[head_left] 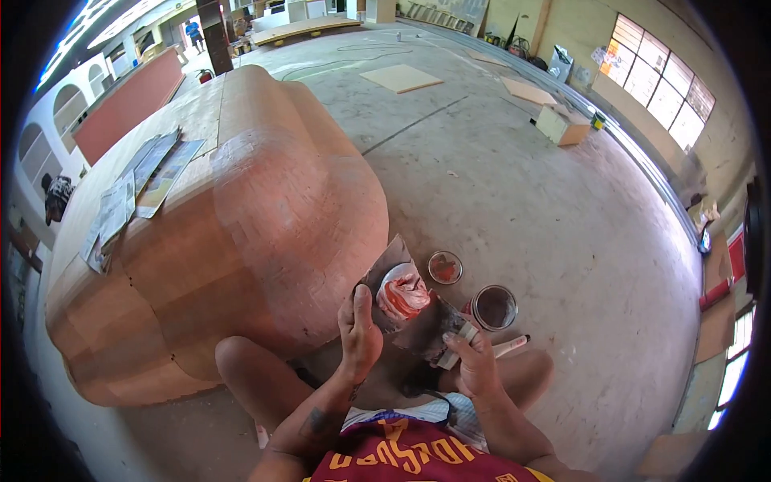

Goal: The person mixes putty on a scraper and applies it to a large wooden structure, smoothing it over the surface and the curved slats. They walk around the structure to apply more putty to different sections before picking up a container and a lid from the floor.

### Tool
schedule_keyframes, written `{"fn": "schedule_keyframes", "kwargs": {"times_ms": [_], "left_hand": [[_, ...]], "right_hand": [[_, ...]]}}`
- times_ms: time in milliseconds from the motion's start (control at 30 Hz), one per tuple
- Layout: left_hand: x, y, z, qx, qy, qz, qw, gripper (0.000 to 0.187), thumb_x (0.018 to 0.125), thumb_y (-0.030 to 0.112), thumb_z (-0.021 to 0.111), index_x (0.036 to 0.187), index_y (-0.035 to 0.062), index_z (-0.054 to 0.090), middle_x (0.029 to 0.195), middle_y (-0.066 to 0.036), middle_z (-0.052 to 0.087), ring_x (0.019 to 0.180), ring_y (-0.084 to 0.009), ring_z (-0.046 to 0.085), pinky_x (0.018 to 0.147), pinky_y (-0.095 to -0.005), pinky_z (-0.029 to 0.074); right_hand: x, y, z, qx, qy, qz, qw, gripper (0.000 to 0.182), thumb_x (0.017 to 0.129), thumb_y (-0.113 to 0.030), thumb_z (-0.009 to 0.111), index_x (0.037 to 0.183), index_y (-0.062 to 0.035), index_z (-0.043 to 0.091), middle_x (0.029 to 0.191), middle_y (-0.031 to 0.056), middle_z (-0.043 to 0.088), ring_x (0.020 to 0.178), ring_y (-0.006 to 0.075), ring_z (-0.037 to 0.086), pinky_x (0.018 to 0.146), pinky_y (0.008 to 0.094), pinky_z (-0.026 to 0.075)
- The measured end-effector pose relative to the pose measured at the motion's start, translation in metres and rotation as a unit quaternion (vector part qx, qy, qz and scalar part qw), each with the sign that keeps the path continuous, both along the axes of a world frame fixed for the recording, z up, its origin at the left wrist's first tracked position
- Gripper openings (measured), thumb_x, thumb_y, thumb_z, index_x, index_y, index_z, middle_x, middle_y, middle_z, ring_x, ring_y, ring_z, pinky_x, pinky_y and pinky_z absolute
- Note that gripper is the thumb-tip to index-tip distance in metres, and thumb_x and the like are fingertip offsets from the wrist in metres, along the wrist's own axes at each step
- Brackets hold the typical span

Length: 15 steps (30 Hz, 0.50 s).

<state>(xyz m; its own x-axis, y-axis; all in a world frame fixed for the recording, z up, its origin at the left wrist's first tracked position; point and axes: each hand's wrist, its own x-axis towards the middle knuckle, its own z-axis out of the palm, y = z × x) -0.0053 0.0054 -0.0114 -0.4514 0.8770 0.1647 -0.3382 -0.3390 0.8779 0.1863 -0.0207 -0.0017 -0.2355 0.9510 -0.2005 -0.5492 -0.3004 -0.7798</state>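
Observation:
My left hand (361,331) is closed on the edge of a dark flat mixing board (391,255), thumb on top. A mound of white putty streaked with red (403,292) lies on the board. In my right hand (474,365) is a wide putty knife (438,325), with a dark blade and a pale handle edge. Its blade reaches the right side of the mound. Just beyond that hand stands an open can (494,308), and a round lid (445,267) with reddish residue lies on the floor. A white tube-like object with a dark tip (511,346) is beside my right hand.
A large curved wooden form (297,193), smeared with pinkish filler, stands at my left. Newspaper sheets (132,189) lie on it. Flat boards (401,78) and a box (563,124) sit on the concrete floor (514,201). Another person (56,197) is at the far left.

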Motion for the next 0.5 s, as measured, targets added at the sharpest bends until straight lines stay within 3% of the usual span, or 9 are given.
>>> {"fn": "schedule_keyframes", "kwargs": {"times_ms": [100, 200, 300, 400, 500], "left_hand": [[0.001, -0.006, 0.0, -0.009, 0.157, 0.002, 0.988, 0.036, 0.109, 0.029, 0.041, 0.092, 0.0006, 0.057, 0.076, 0.001, 0.05, 0.073, -0.0099, 0.044, 0.062, -0.027, 0.037], [0.0, -0.017, 0.01, -0.061, 0.268, -0.043, 0.961, 0.039, 0.109, 0.031, 0.039, 0.099, -0.0016, 0.059, 0.072, -0.004, 0.055, 0.067, -0.0116, 0.047, 0.058, -0.0315, 0.04], [0.005, -0.019, 0.021, -0.027, 0.319, -0.033, 0.947, 0.042, 0.109, 0.032, 0.038, 0.107, -0.0029, 0.061, 0.073, -0.011, 0.061, 0.064, -0.0145, 0.054, 0.057, -0.0357, 0.043], [0.0, -0.02, 0.025, -0.022, 0.369, -0.039, 0.928, 0.04, 0.108, 0.03, 0.039, 0.114, -0.0024, 0.062, 0.071, -0.018, 0.062, 0.063, -0.023, 0.062, 0.06, -0.0385, 0.046], [-0.006, -0.023, 0.026, -0.046, 0.409, -0.049, 0.91, 0.035, 0.107, 0.028, 0.042, 0.113, -0.001, 0.062, 0.068, -0.019, 0.059, 0.06, -0.0304, 0.062, 0.058, -0.0386, 0.046]], "right_hand": [[-0.01, -0.002, -0.002, -0.018, 0.03, -0.019, 0.999, 0.033, 0.096, -0.005, 0.058, 0.129, -0.0047, 0.051, 0.106, 0.007, 0.067, 0.084, 0.0181, 0.069, 0.069, 0.0371, 0.058], [-0.015, 0.003, -0.001, -0.021, 0.021, -0.027, 0.999, 0.033, 0.098, -0.007, 0.057, 0.13, -0.006, 0.051, 0.106, 0.0068, 0.066, 0.086, 0.0181, 0.069, 0.068, 0.0353, 0.057], [-0.017, 0.013, 0.001, -0.01, 0.05, -0.008, 0.999, 0.033, 0.099, -0.009, 0.055, 0.132, -0.0041, 0.049, 0.113, 0.0085, 0.065, 0.097, 0.0187, 0.067, 0.08, 0.037, 0.058], [-0.021, 0.019, -0.001, -0.026, 0.073, -0.006, 0.997, 0.034, 0.1, -0.009, 0.054, 0.133, -0.0049, 0.049, 0.117, 0.008, 0.064, 0.099, 0.0188, 0.067, 0.079, 0.0372, 0.057], [-0.029, 0.025, 0.01, -0.019, 0.077, -0.022, 0.997, 0.03, 0.1, -0.011, 0.054, 0.13, -0.009, 0.053, 0.112, 0.0052, 0.067, 0.091, 0.0175, 0.067, 0.071, 0.0349, 0.055]]}}
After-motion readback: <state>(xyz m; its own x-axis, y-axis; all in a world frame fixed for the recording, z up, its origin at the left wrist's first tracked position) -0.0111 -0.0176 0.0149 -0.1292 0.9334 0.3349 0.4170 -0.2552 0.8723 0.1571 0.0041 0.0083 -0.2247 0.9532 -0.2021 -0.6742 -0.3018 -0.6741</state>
